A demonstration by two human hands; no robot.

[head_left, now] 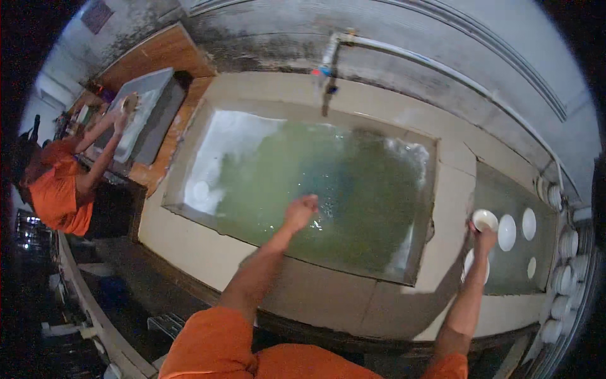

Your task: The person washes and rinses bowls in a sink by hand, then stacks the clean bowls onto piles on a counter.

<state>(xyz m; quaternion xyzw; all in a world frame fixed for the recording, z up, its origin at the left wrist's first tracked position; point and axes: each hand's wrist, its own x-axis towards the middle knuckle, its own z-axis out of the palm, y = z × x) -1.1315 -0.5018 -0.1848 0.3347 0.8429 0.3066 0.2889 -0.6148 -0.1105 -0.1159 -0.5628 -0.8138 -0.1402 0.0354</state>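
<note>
As basin wall [451,208] divides, right hand [485,239] seemingly grips bowl [484,219]

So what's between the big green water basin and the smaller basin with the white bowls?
A pale stone ledge separates the green basin from the smaller basin in the head view.

The person wears a bright orange top with short sleeves that end above the elbows. Both forearms are bare, and the left hand [302,210] and right hand [485,238] wear no gloves. No watch or band shows on either wrist.
</note>
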